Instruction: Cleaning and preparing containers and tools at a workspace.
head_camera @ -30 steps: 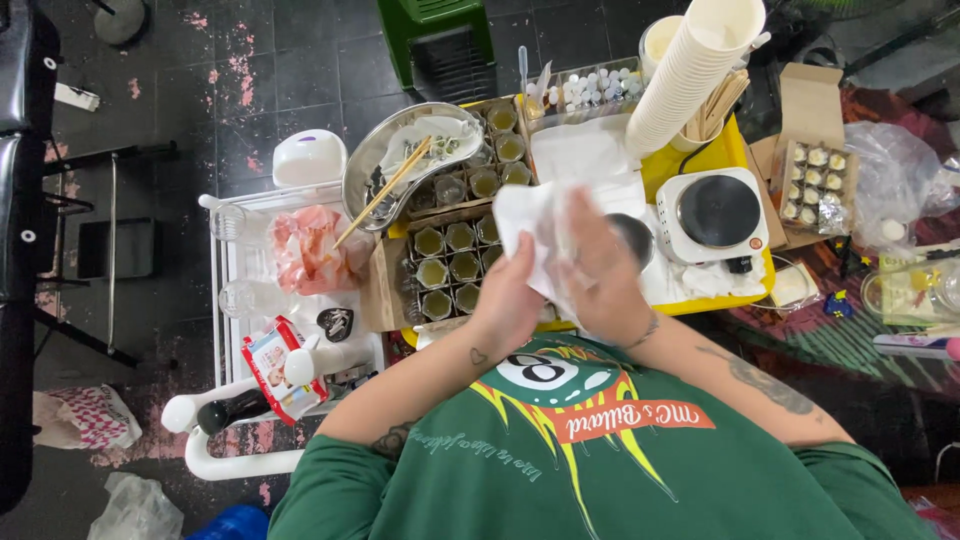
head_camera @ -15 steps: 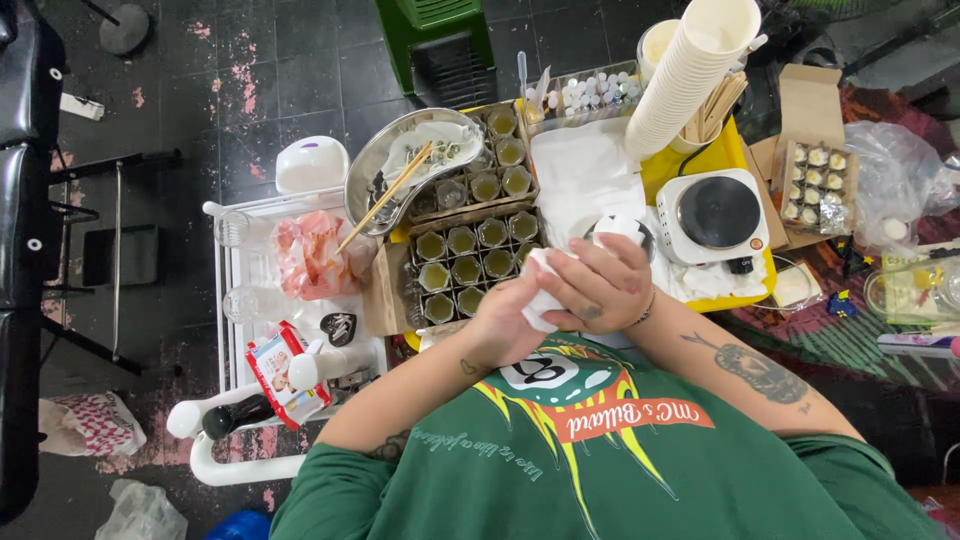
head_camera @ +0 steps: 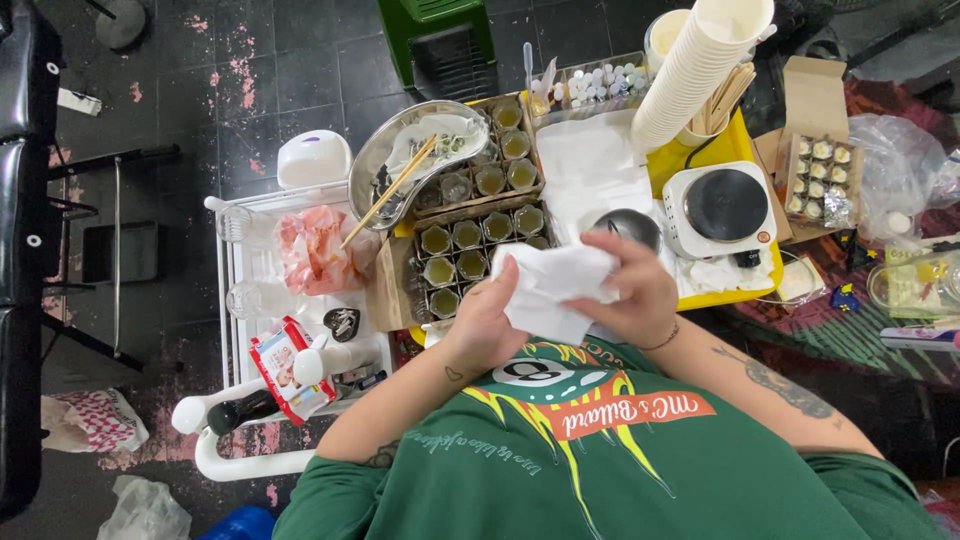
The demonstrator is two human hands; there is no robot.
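Both my hands hold a crumpled white tissue (head_camera: 552, 288) in front of my chest. My left hand (head_camera: 483, 325) grips its lower left part from beneath. My right hand (head_camera: 637, 296) closes over its right side. Just beyond my hands lies a cardboard tray of small jars with greenish content (head_camera: 470, 250). A small dark round pan (head_camera: 628, 227) sits on white paper behind the tissue. My green printed shirt fills the lower part of the view.
A white electric hot plate (head_camera: 722, 209) stands on a yellow tray (head_camera: 742, 291) at right. A tall stack of paper cups (head_camera: 698, 68) leans behind it. A metal bowl with chopsticks (head_camera: 400, 172), a white rack (head_camera: 232, 300) with bottles, and an open box of small items (head_camera: 818, 180) surround me.
The tissue was spread wide between my raised hands, then bunched low near my chest; now it is held up again, partly unfolded, with my hands slightly apart.
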